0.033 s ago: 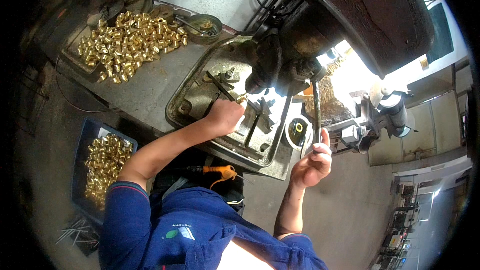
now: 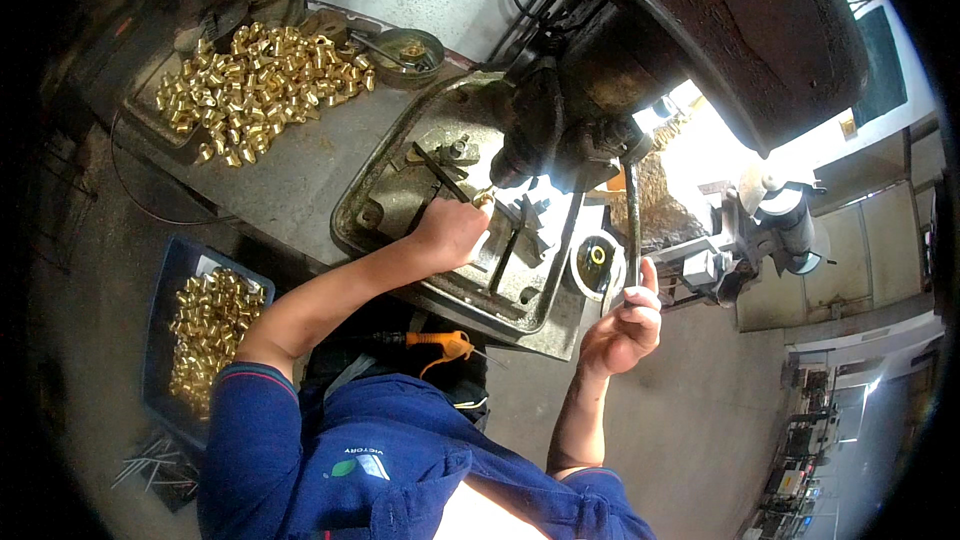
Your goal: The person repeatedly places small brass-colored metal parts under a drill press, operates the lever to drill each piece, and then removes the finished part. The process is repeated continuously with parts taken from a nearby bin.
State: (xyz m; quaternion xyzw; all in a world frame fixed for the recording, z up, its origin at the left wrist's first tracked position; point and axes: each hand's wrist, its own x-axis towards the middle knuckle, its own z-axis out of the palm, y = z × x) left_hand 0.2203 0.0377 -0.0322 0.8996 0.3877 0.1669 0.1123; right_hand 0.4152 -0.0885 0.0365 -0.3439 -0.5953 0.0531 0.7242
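My left hand (image 2: 452, 236) is closed over the metal base plate (image 2: 372, 172) of a drill press, its fingertips around a small brass fitting (image 2: 484, 199) under the drill head (image 2: 530, 125). Glare and the hand hide most of that fitting. Metal clamp bars (image 2: 438, 172) are fixed to the plate beside the hand. To the right, the fingers of my right hand (image 2: 624, 332) are wrapped round the lower end of the press's long feed lever (image 2: 633, 220), which hangs down from the head.
A heap of brass fittings (image 2: 250, 90) lies on the bench at far left, near a round dish (image 2: 410, 55). More fittings fill a blue bin (image 2: 160, 325) below. An orange air gun (image 2: 440, 343) hangs at the bench front. A white tub (image 2: 597, 262) stands right of the plate.
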